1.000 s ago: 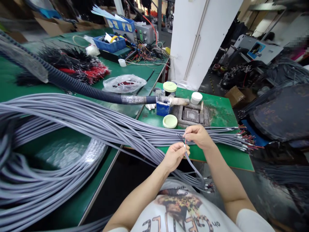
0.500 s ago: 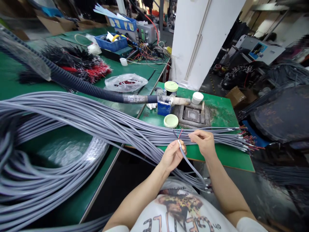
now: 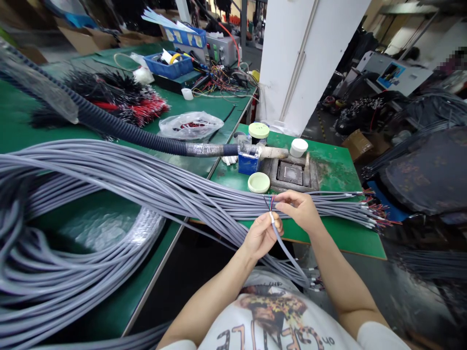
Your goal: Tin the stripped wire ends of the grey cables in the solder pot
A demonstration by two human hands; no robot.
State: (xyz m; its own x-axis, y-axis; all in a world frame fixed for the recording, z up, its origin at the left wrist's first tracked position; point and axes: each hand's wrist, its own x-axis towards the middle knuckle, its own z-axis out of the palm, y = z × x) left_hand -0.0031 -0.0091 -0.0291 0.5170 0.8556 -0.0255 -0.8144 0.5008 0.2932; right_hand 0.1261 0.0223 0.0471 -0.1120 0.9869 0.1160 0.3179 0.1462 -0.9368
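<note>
Grey cable (image 3: 286,248) comes up into the left hand (image 3: 261,234), which is curled closed around it near the top. White wrap (image 3: 272,217) shows at the cable's end, between the thumb and a finger. Thin wires (image 3: 270,202), black, green and red among them, poke up out of that end. Beside them is the right hand (image 3: 302,211), with its thumb and pointing finger bent close together at the wires; I cannot tell if they pinch one. The cable's end is up in front of a big bunch of grey cables (image 3: 204,194) that lies across two green tables (image 3: 339,167). Past the bunch are a pale green lid (image 3: 259,183), a blue box (image 3: 248,164) and a white tub (image 3: 298,148). One dark bendy hose (image 3: 146,139) reaches over to the box.
</note>
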